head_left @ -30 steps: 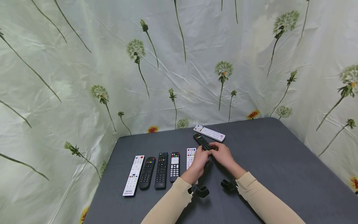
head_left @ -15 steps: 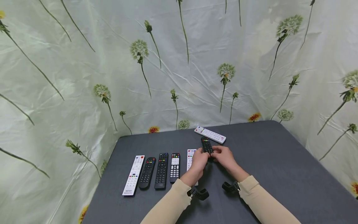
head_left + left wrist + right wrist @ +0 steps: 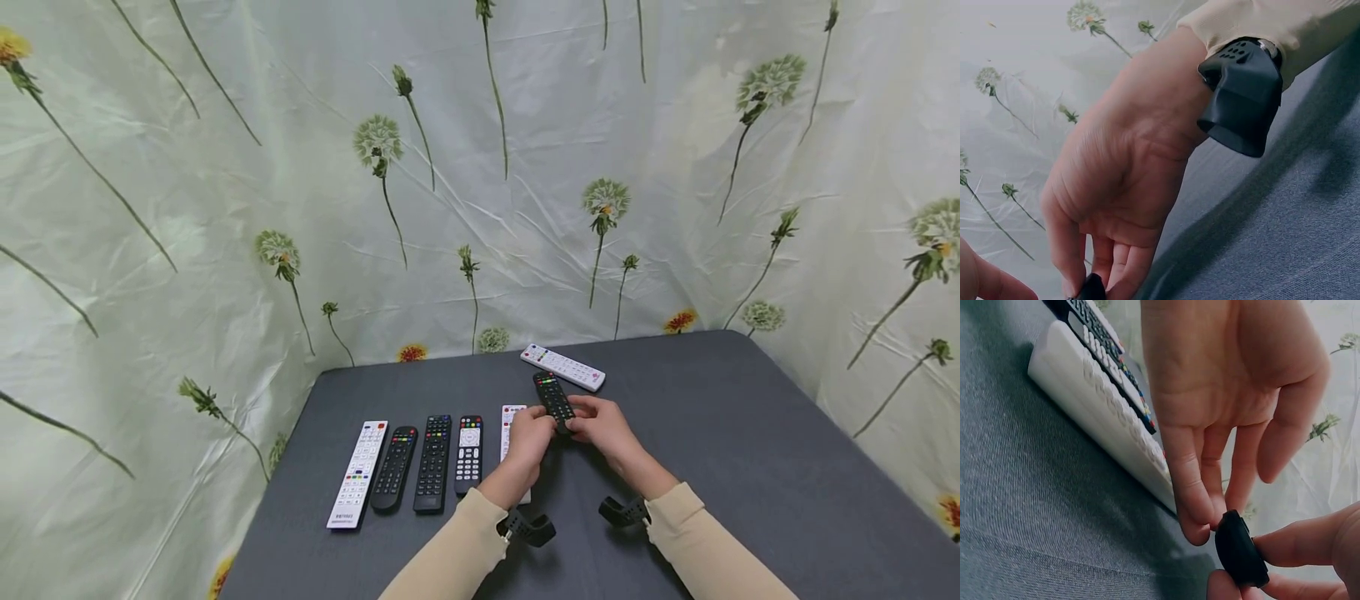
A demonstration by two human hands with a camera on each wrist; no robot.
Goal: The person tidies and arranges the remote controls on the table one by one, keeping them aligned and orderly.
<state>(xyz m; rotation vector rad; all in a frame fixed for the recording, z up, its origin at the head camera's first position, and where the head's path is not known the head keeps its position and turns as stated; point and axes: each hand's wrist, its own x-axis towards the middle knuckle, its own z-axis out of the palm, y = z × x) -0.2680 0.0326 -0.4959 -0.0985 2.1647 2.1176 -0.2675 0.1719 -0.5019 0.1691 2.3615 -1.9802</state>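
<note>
A small black remote control [image 3: 553, 400] with coloured buttons near its top is between my two hands. My right hand [image 3: 606, 429] pinches its lower end between thumb and fingers. The left hand [image 3: 531, 437] is on its left side, fingertips right at the edge. In the right wrist view, the left hand [image 3: 1229, 381] has extended fingers and its thumb stands apart from the black remote [image 3: 1240, 551]. The left wrist view shows the right hand [image 3: 1119, 169] gripping the remote, mostly cut off at the bottom. Partly hidden below my left hand lies a white remote control [image 3: 512, 414].
Left of my hands, a row holds a black remote with white buttons [image 3: 469, 454], two black remotes [image 3: 432, 467] [image 3: 393, 471] and a long white remote [image 3: 358, 475]. Another white remote [image 3: 564, 367] lies slanted near the far edge of the grey table [image 3: 712, 467]. A flowered curtain [image 3: 450, 167] stands behind.
The black remote has come slightly closer to me and turned a little straighter. The right hand has moved slightly back with it, and the left hand has shifted slightly left. Other remotes stay put.
</note>
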